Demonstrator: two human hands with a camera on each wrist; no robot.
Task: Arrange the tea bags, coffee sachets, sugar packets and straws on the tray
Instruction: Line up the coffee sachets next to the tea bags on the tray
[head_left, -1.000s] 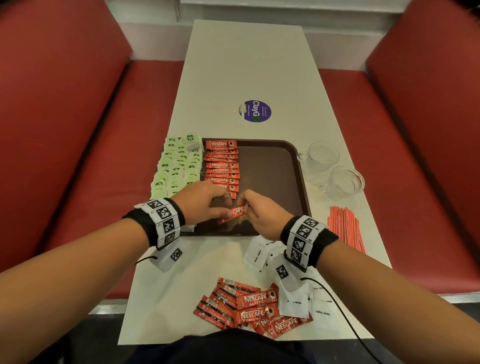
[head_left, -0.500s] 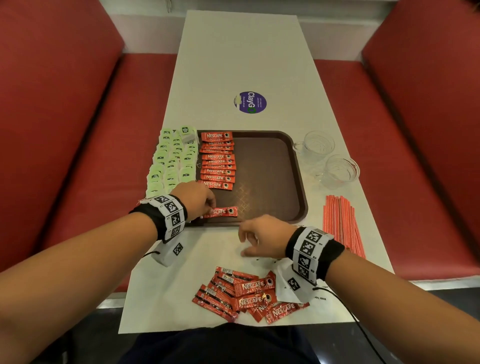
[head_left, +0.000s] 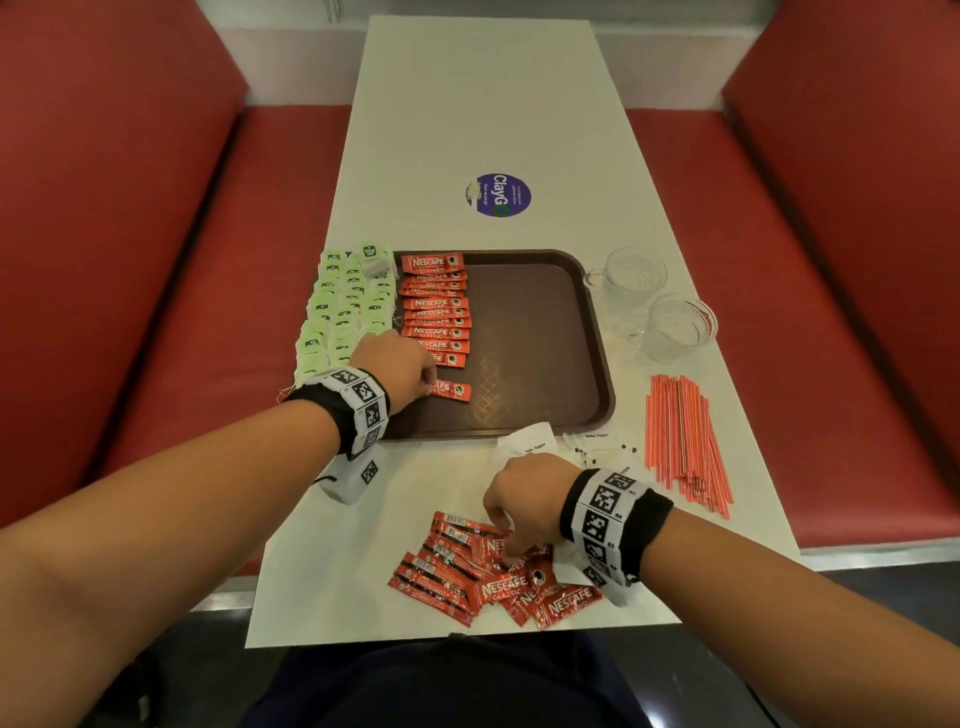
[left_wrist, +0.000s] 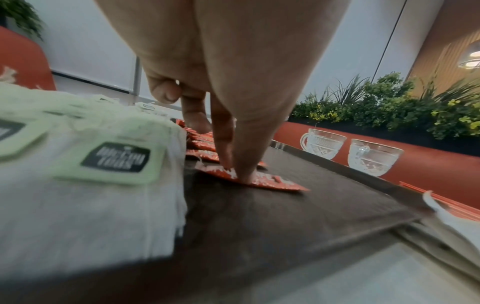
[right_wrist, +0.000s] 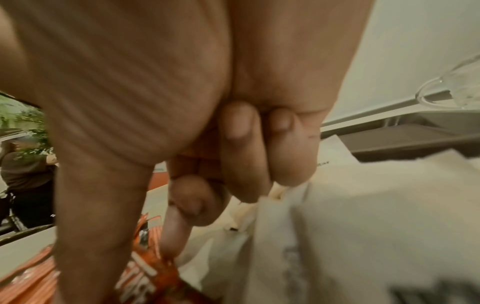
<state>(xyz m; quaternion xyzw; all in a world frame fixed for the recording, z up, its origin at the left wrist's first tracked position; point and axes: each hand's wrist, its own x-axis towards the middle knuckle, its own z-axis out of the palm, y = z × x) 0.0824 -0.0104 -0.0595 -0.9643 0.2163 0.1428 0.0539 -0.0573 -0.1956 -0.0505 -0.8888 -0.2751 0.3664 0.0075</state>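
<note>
On tray (head_left: 545, 332), left hand (head_left: 395, 364) presses sachet (head_left: 451, 389).

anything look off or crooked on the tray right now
One coffee sachet under the left hand lies apart from the neat column of sachets, slightly tilted, with a gap above it. The left fingertips press on it. Nothing spilled or torn.

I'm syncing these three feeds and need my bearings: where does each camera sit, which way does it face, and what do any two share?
Head: looks down the table at the tray; both forearms and hands show.
Left wrist: low along the left hand pressing a coffee sachet.
Right wrist: along the right hand reaching the loose sachets.
Shared: head and left wrist both show the two glass cups.
</note>
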